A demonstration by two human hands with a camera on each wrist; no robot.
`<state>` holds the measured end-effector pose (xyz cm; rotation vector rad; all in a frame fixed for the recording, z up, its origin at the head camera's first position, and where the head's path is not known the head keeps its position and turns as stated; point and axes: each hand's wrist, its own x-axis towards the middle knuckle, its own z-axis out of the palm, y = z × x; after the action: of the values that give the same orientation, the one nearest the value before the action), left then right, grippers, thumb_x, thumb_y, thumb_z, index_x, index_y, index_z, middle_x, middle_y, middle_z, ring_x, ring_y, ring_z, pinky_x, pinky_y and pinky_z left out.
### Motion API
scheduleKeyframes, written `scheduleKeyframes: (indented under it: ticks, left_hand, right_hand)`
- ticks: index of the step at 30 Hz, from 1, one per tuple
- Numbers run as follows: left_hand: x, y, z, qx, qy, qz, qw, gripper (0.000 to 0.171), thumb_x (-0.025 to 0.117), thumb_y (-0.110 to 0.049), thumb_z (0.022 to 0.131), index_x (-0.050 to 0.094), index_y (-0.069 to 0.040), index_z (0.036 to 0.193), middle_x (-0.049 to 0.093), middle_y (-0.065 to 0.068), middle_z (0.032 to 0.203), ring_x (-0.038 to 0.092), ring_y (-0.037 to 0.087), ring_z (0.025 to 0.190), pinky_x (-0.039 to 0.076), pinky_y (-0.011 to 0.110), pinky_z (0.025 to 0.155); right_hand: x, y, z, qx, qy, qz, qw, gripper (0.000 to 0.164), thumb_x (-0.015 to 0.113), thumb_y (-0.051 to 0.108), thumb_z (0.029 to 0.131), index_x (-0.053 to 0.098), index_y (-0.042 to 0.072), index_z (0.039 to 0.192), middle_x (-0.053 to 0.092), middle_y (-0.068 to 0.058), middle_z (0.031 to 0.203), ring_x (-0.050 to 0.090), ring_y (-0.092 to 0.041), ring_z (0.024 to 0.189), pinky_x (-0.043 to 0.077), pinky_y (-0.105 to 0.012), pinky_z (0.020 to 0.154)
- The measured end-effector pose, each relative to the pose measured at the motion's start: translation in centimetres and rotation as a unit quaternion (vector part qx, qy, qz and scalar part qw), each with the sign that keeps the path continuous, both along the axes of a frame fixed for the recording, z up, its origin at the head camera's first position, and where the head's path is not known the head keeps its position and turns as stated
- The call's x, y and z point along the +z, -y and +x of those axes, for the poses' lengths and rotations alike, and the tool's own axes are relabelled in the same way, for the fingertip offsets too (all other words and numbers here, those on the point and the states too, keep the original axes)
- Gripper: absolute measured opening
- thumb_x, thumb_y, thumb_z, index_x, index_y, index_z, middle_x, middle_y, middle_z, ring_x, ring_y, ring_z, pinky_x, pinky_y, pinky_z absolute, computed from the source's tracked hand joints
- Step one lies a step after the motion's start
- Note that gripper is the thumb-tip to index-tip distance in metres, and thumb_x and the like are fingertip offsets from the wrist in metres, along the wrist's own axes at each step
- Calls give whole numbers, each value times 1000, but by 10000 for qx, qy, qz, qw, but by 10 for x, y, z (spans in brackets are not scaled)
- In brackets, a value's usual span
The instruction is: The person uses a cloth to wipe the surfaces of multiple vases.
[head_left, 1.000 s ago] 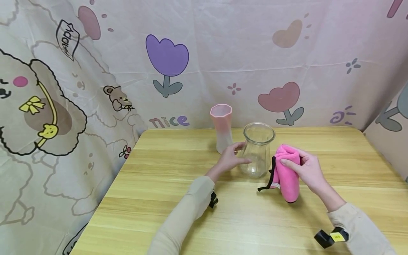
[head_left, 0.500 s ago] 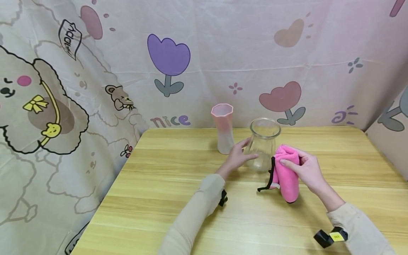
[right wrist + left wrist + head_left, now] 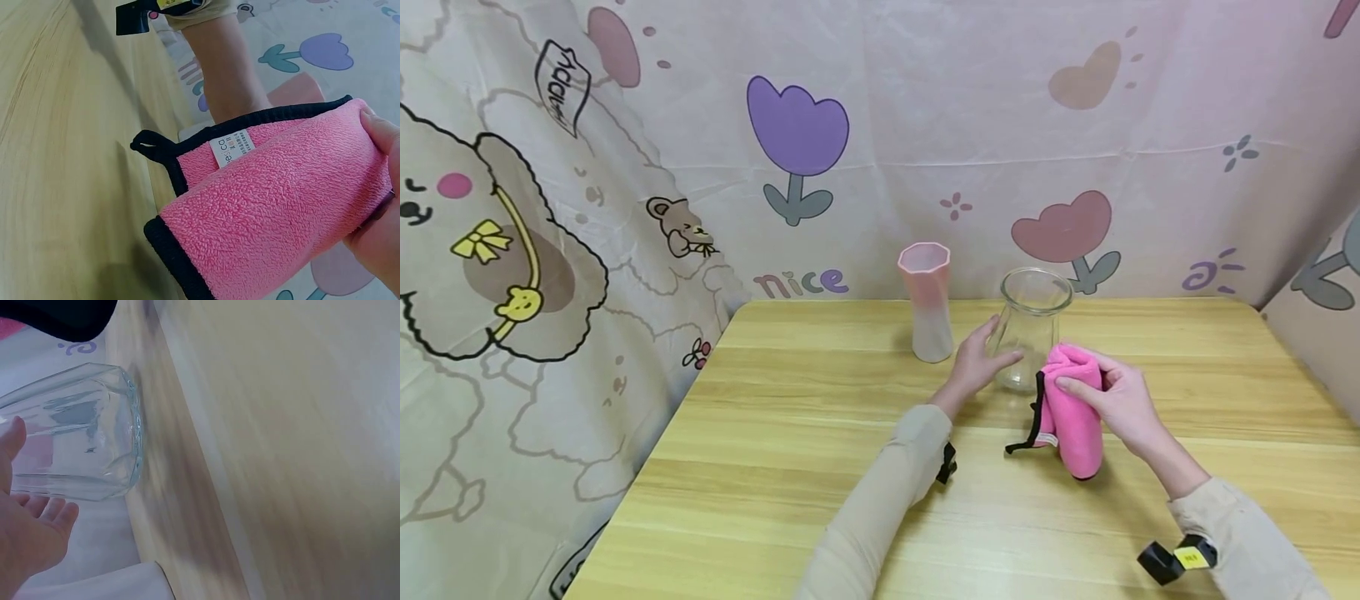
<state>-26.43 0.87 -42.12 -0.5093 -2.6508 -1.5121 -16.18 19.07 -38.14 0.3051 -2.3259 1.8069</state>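
A clear glass vase [image 3: 1028,337] with a flared rim stands toward the back of the table. My left hand [image 3: 976,365] grips its left side, thumb across the front and fingers round behind. In the left wrist view the faceted glass vase [image 3: 81,440] shows its thick base near the wood, beside the left hand [image 3: 34,544]. To the right, my right hand [image 3: 1123,404] pinches the top of a folded pink towel [image 3: 1077,425] with black edging. The right wrist view shows the towel [image 3: 281,194] with a white label and a black hanging loop; its lower end hangs close over the table.
A pink-to-white vase [image 3: 931,312] stands upright just left of the glass one. The wooden table [image 3: 760,467] meets a printed cloth backdrop [image 3: 887,125] at its rear edge. Black camera mounts [image 3: 1176,558] sit on the wrists.
My left hand has moved the glass vase to the right and farther back, away from the pink-and-white vase. The right hand and towel have stayed almost in place.
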Motion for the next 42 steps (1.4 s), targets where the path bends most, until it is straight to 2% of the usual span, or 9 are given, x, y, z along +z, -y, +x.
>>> scheduleKeyframes:
  ticks: [5,8,15,19,26,32,36,39,42]
  left_hand:
    - [3,6,2,-13,133,-54,9999,73,69,-34,79,35,-12,140,37,2,142,36,19,128,30,30,106]
    - [4,11,3,37,200,110,9997,71,67,-37,80,36,-13,139,39,1,140,39,19,126,34,31,104]
    - [6,30,4,166,-206,800,9964,55,67,-23,83,45,-7,130,50,7,131,47,19,119,41,32,98]
    - [7,42,3,533,-587,1183,9898,42,68,-19,81,54,-3,118,60,11,117,56,21,107,48,29,90]
    - [8,69,-2,1151,-946,1776,9728,29,72,-10,77,60,2,100,65,14,97,62,28,91,53,32,79]
    - [2,90,-10,1591,-1027,1798,9653,26,74,-11,74,63,0,95,66,11,92,62,21,84,53,22,71]
    - [0,100,-15,1699,-985,1828,9633,32,76,-13,72,61,1,97,64,13,93,61,24,86,54,27,74]
    - [-1,105,-19,1687,-943,1705,9662,40,77,-15,72,59,2,103,63,17,99,59,31,93,53,37,80]
    - [-2,108,-22,1674,-705,1414,9731,49,77,-18,72,56,1,112,60,16,110,56,30,101,50,39,86]
  right_hand:
    - [-3,0,-1,17,49,32,10000,49,66,7,82,49,-1,128,59,29,100,60,5,81,53,-17,59]
    - [-4,-1,-1,20,-2,24,10000,49,66,6,82,50,0,128,59,28,101,60,5,82,52,-16,59]
    - [-5,-3,-1,31,-70,-13,10000,48,65,5,82,51,1,127,59,28,102,60,6,84,52,-15,61]
    - [-5,-3,-1,-9,-13,9,10000,48,66,6,82,51,2,127,59,29,101,60,6,83,52,-15,60]
    - [-5,-5,-2,-60,-30,88,9999,48,66,6,82,50,-1,127,59,30,100,59,7,82,52,-15,61]
    - [-6,-6,-2,-115,-16,187,9998,49,67,7,82,50,-2,126,58,31,99,59,7,81,52,-14,60]
    - [-7,-7,-2,-98,19,185,9998,49,66,8,82,49,-2,127,58,31,100,59,7,82,52,-14,60]
    - [-8,-8,-2,-76,1,180,9998,49,66,7,82,49,-2,127,58,31,100,59,8,83,52,-14,61]
    - [-9,-9,-2,-67,-32,181,9998,49,66,7,82,49,-1,127,57,31,101,58,8,84,51,-14,62]
